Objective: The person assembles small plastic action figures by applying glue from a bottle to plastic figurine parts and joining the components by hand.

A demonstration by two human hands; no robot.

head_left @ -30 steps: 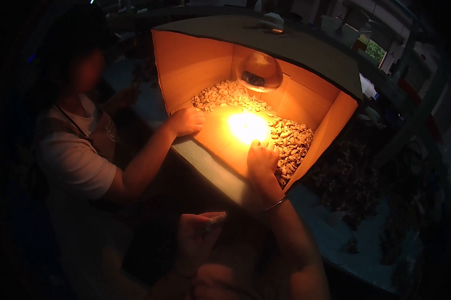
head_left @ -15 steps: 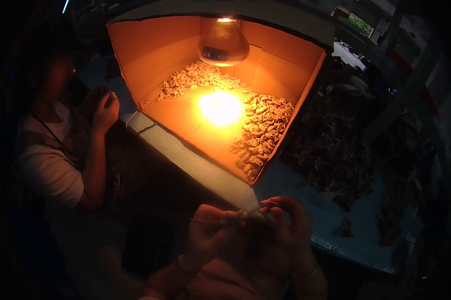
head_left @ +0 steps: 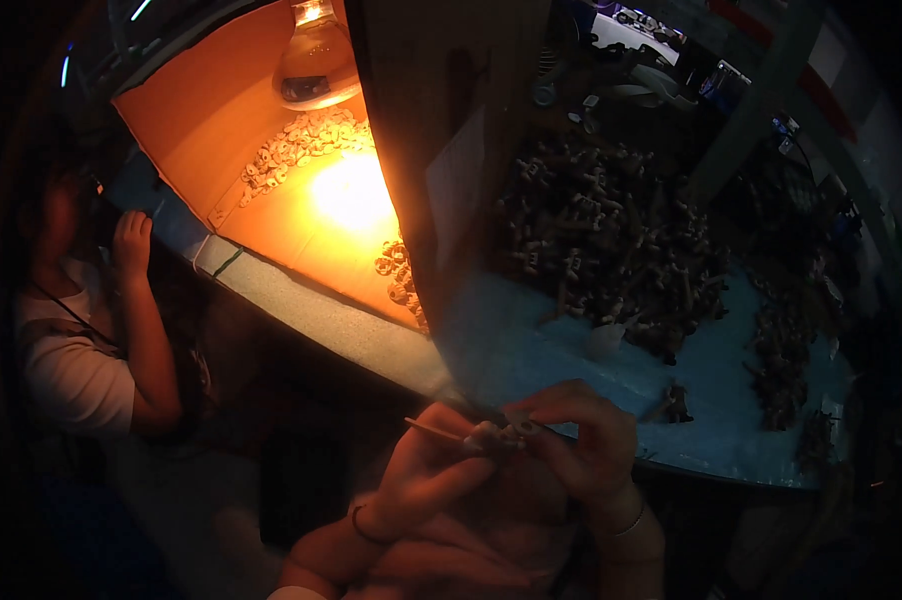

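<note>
1. Right hand (head_left: pixel 593 440): moved from lit box (head_left: pixel 191 115) to beside left hand (head_left: pixel 431 475); pinching small ring-shaped piece (head_left: pixel 527 427).
2. Left hand: grasping thin stick (head_left: pixel 433 429) and pale pieces (head_left: pixel 489 437), near worktop (head_left: pixel 711 440) edge.
3. Lamp (head_left: pixel 318 72): inside box, above heaped rings (head_left: pixel 306 145).

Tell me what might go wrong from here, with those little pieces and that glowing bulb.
The small pale piece at the fingertips of the right hand is tiny and dimly lit, so it could be fumbled and dropped.

The thin stick in the left hand juts out past the fingers and might catch on something.

The lit bulb hangs inside a cardboard box; if it runs hot, the cardboard could scorch.
</note>
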